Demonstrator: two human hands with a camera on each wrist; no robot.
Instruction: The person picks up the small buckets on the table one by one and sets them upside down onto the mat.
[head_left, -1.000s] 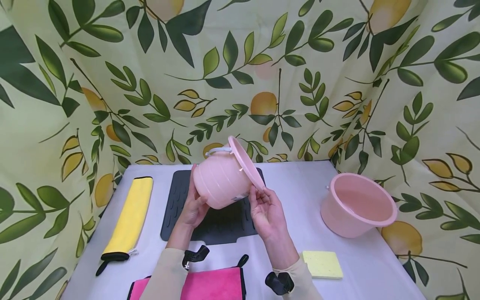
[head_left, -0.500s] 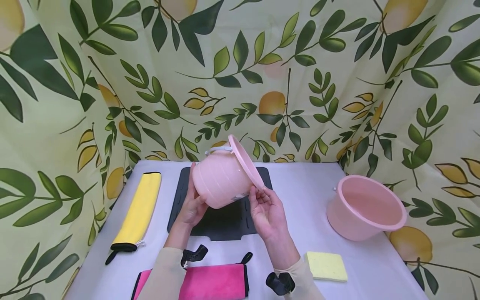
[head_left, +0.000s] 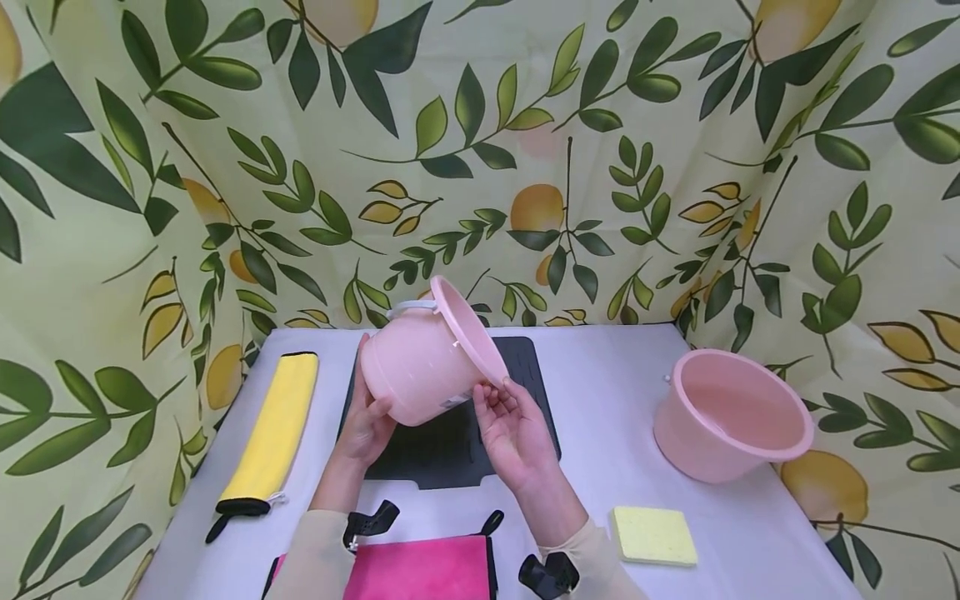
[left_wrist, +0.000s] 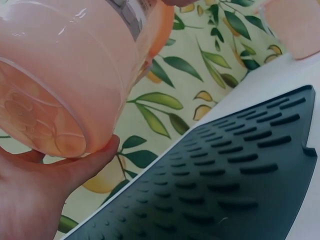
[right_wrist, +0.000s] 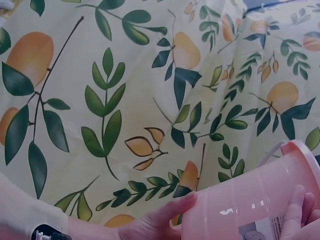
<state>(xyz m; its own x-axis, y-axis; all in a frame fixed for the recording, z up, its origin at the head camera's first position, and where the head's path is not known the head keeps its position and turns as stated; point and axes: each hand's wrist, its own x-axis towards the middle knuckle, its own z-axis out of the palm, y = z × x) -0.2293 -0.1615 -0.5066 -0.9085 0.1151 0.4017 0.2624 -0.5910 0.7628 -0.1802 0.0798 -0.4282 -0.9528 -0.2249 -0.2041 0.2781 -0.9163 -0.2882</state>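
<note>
A small pink bucket [head_left: 412,362] with a pale handle is held up over the dark drying mat [head_left: 442,454], tilted so that its mouth faces up and to the right. My left hand [head_left: 365,429] grips it near the base, thumb along the lower side; the left wrist view shows that thumb below the moulded bottom [left_wrist: 42,112]. At the lower edge of the rim, the fingers and thumb of my right hand [head_left: 521,433] pinch the bucket. A printed label [right_wrist: 260,231] shows on its wall in the right wrist view. The bucket's inside is mostly hidden.
On the right stands a larger pink bucket [head_left: 701,442], upright. A pale yellow sponge cloth [head_left: 654,536] lies in front of it. Near the front edge is a pink cloth [head_left: 427,571], partly under the left forearm; a folded yellow cloth [head_left: 273,429] lies left of the mat.
Both hands and the small bucket have shifted slightly left and down over the last half second, grip unchanged. The head view has swung a little too.
</note>
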